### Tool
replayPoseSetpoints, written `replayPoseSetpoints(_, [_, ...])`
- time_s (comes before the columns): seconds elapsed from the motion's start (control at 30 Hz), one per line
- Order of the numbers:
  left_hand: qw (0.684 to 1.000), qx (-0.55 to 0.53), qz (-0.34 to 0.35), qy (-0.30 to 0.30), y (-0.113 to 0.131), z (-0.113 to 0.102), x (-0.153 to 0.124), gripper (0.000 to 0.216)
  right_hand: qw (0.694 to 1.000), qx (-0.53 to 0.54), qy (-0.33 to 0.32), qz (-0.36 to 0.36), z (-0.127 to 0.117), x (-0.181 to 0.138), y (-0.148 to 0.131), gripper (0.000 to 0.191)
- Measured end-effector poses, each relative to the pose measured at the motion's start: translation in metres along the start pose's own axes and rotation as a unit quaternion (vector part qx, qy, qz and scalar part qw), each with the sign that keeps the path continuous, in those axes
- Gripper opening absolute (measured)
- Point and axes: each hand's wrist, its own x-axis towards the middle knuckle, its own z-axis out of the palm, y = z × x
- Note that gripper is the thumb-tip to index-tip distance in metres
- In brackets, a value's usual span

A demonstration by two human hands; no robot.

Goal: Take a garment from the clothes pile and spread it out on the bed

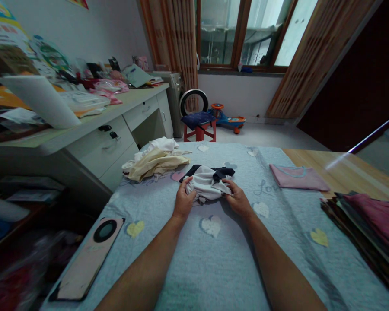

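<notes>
A crumpled white garment with black trim [208, 179] lies in the middle of a light blue bedsheet with heart prints [214, 259]. My left hand [183, 200] grips its left side with fingers curled into the cloth. My right hand [237, 198] pinches its right side. Both forearms reach forward over the sheet.
A loose pile of cream and white clothes [155, 162] sits at the far left of the sheet. A folded pink garment [296, 177] lies at the right, and a stack of dark and maroon clothes [369, 233] further right. A phone [89, 257] lies near left. A cluttered desk [84, 125] flanks the left.
</notes>
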Motion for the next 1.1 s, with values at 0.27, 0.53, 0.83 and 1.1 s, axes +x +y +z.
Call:
replayPoseSetpoints(0.27, [1.000, 0.006, 0.000, -0.001, 0.002, 0.001, -0.003, 0.059, 0.933, 0.315, 0.026, 0.174, -0.018, 0.001, -0.006, 0.048])
replayPoseSetpoints(0.53, [0.998, -0.035, -0.018, 0.043, 0.001, 0.000, -0.006, 0.054, 0.882, 0.433, 0.080, 0.164, -0.032, 0.004, 0.004, 0.043])
replayPoseSetpoints(0.83, [0.992, 0.078, 0.012, 0.099, -0.001, -0.002, -0.004, 0.040, 0.827, 0.516, 0.149, 0.169, -0.039, 0.008, 0.027, 0.039])
replayPoseSetpoints(1.1, [0.966, 0.256, 0.019, -0.006, 0.021, -0.009, -0.018, 0.045, 0.842, 0.517, 0.061, 0.141, -0.033, 0.002, 0.014, 0.044])
